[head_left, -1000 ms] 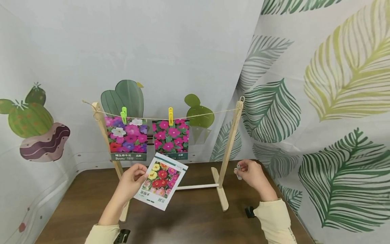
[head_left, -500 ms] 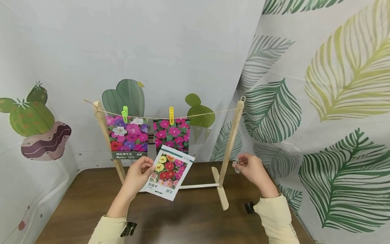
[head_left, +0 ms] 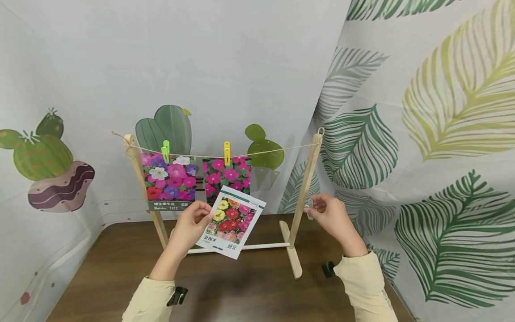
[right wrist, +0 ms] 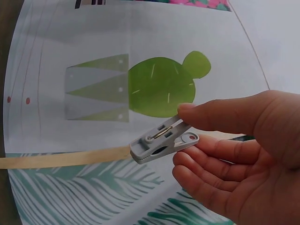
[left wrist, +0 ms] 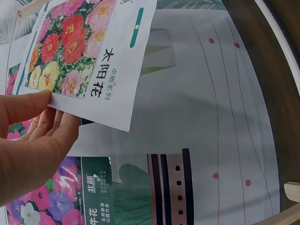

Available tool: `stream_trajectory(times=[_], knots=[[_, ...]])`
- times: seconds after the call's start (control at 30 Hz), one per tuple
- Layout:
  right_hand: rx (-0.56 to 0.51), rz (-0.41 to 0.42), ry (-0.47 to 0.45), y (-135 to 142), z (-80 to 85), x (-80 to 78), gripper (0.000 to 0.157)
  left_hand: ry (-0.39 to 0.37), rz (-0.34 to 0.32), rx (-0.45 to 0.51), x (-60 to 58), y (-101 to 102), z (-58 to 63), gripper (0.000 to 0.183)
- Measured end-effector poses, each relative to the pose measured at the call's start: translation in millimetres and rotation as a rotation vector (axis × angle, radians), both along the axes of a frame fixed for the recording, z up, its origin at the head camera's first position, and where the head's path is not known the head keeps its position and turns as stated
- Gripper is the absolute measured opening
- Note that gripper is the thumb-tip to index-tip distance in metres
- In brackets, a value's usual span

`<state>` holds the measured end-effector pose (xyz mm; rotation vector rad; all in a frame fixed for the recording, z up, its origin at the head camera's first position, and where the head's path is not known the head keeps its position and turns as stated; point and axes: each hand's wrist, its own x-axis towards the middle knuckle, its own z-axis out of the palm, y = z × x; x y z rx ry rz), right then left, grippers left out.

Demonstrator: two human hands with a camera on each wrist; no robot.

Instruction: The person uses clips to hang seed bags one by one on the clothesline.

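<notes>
Between thumb and fingers, my left hand (head_left: 191,228) pinches a white seed packet (head_left: 232,220) printed with red, yellow and pink flowers. The packet is tilted, in front of the hanging packets. At the right post, my right hand (head_left: 331,219) pinches a grey clothespin (right wrist: 161,140) by its handle ends; its jaws look closed in the right wrist view. On the string (head_left: 277,150) hang two flower packets: a purple and pink one (head_left: 170,179) under a green clothespin (head_left: 166,151), and a magenta one (head_left: 225,172) under a yellow clothespin (head_left: 227,153).
A wooden stand carries the string between its left post (head_left: 134,165) and right post (head_left: 307,183), with a white bar (head_left: 265,245) low between them. It stands on a brown table (head_left: 257,286). Behind hangs a cloth (head_left: 241,67) printed with cacti and leaves.
My left hand has moved right and up with the seed packet, which now overlaps the magenta packet's lower part. The right hand has risen slightly and shifted left with the clothespin.
</notes>
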<state>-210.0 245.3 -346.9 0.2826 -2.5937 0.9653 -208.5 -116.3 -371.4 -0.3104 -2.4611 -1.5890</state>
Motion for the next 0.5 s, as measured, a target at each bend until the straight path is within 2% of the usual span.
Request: stream_trajectory(times=[0.2,0.33,0.5], knots=[[-0.010,-0.003,-0.011,-3.4,7.8,1.5,0.033,0.004,-0.001,-0.012,-0.9,1.0,3.5,0.008],[-0.014,-0.003,-0.019,-4.4,7.9,3.6,0.032,-0.016,-0.007,0.009,1.2,1.1,4.3,0.008],[-0.023,0.014,0.000,-5.3,7.2,4.5,0.030,0.003,-0.008,0.004,2.9,1.7,5.0,0.008]])
